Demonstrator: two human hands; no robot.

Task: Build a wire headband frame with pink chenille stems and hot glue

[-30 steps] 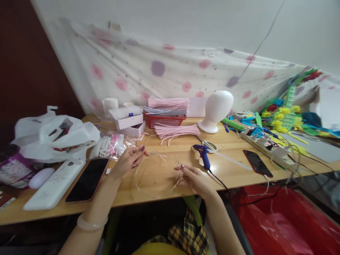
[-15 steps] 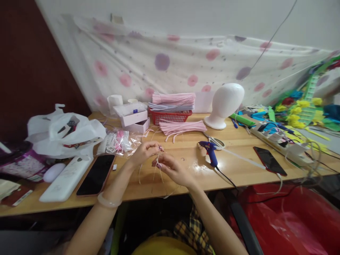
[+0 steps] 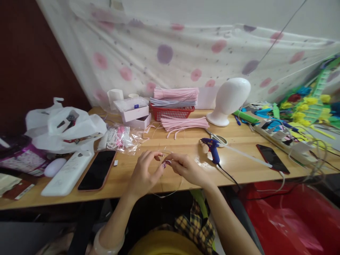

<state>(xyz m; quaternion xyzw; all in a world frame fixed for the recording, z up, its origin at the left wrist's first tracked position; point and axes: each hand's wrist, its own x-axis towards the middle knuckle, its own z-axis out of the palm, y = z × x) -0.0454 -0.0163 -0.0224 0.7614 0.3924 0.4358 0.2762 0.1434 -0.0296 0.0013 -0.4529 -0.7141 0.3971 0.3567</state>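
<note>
Wooden desk [image 3: 124, 168]: thin pale strand [image 3: 162, 196] at two bare hands.
The strand sags in a loop below the hands, at the desk's near edge. Left hand [image 3: 142, 173]: fingers curved around a gap. Right hand [image 3: 190, 170]: fingers bunched beside the left thumb. Whether either pinches the strand cannot be told. Likely best: support it near the fingertips, slack clear of the glue gun [image 3: 214, 152].

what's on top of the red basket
A pink bundle and, under it, a grayish bundle lie across the red basket. What is deeper inside is covered.
</note>
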